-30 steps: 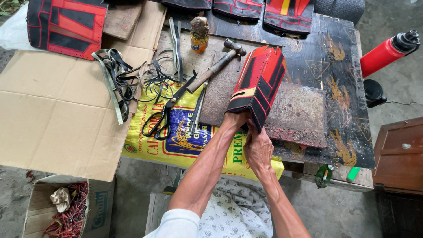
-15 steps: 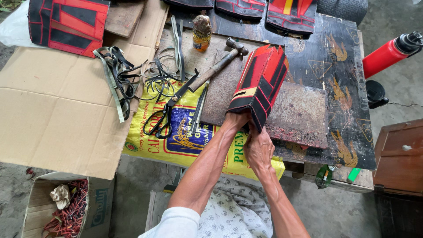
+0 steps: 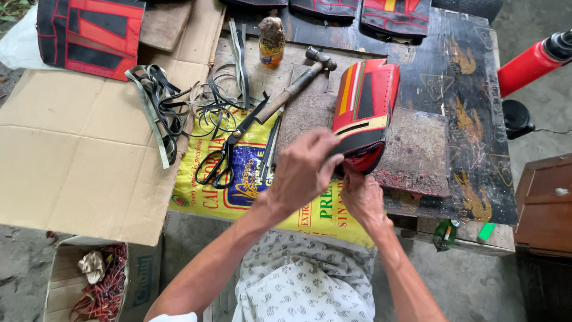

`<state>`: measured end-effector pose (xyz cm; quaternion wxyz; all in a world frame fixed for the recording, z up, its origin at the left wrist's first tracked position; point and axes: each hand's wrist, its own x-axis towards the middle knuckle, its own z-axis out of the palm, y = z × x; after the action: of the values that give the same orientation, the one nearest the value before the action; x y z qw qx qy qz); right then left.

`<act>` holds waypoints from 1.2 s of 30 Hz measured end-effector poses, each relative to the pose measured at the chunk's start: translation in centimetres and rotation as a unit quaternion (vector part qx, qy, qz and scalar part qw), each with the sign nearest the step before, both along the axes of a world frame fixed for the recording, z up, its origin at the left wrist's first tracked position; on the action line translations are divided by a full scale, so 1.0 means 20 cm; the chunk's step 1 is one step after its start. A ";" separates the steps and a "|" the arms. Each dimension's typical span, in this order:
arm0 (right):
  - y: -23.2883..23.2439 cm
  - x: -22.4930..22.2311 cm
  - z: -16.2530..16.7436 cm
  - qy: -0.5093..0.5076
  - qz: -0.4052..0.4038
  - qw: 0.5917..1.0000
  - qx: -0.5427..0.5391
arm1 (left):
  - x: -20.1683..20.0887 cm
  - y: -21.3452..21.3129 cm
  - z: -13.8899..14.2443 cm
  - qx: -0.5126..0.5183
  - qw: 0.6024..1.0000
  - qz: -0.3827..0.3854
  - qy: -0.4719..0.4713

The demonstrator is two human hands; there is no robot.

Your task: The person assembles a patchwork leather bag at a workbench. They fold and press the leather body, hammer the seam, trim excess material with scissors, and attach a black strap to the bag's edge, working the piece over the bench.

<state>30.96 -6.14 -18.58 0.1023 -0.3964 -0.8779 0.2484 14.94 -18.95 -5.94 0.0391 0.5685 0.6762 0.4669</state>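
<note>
Your left hand (image 3: 307,170) has come up over the near end of the red and black cover (image 3: 364,113), which now lies flatter than a second ago. Its fingers curl closed on the cover's lower edge; your right hand (image 3: 362,200) pinches the same edge from below. The cover sits at the middle of the bench (image 3: 471,125), near its front edge, with hammer (image 3: 296,86) and scissors (image 3: 229,149) to its left.

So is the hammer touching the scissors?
Apart. The head view shows a strip of bare board and yellow sack between the hammer's handle end and the scissors' blade tips.
</note>
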 end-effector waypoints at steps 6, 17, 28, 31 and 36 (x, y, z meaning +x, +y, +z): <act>0.06 0.02 0.20 -0.087 0.074 0.992 0.050 | -0.15 0.57 0.13 -0.047 0.996 -0.032 0.062; -0.22 0.06 0.30 0.090 0.047 0.991 0.086 | -0.15 0.94 -0.09 -0.312 0.944 -0.091 0.056; -0.14 -0.12 -0.08 0.060 0.060 0.986 0.146 | -0.11 0.97 -0.08 -0.341 0.933 -0.090 0.068; -0.14 -0.11 -0.07 0.033 0.057 0.988 0.139 | -0.11 0.98 -0.09 -0.330 0.937 -0.093 0.068; -0.11 -0.10 -0.07 -0.019 0.078 0.981 0.174 | -0.13 0.99 -0.10 -0.316 0.942 -0.094 0.069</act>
<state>29.03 -8.38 -19.92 0.1334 -0.3078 -0.9376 0.0912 12.36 0.75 -7.91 0.2134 0.6185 0.7337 0.1832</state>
